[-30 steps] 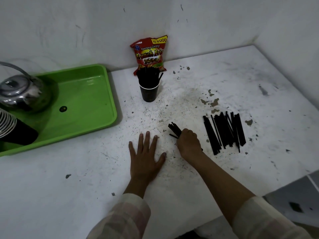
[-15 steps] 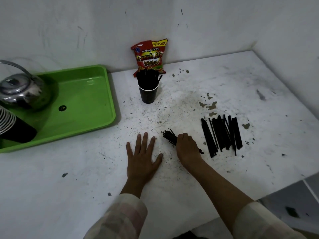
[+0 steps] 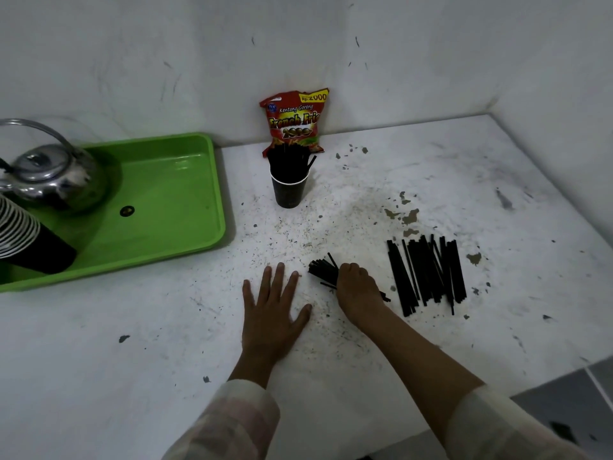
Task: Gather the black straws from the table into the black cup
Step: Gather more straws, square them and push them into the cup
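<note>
— Holding a bunch of straws (image 3: 321, 270) in your right hand (image 3: 356, 293), are you?

— Yes, your right hand is closed around that bunch down at the table (image 3: 431, 180), knuckles up. The straw ends fan out past your fingers toward the left and far side, and a few tips poke out under your wrist on the right.

— And your left hand (image 3: 273, 310)?

— Your left hand lies flat on the table, palm down, fingers spread wide, holding nothing. It sits just beside the right hand, apart from the bunch.

— Where are the other straws?

— You have a loose pile of straws (image 3: 428, 272) lying on the table to the right of your right hand, mostly side by side, pointing away from you. It is near your hand but not touching it.

— And the cup (image 3: 289, 190)?

— Your cup stands upright farther back, in front of a red snack bag (image 3: 293, 122) leaning on the wall. It already has straws standing in it.

— Anything on your left?

— You have a green tray (image 3: 185, 207) there, holding a metal kettle (image 3: 49, 174) and a lying stack of cups (image 3: 30, 244).
</note>
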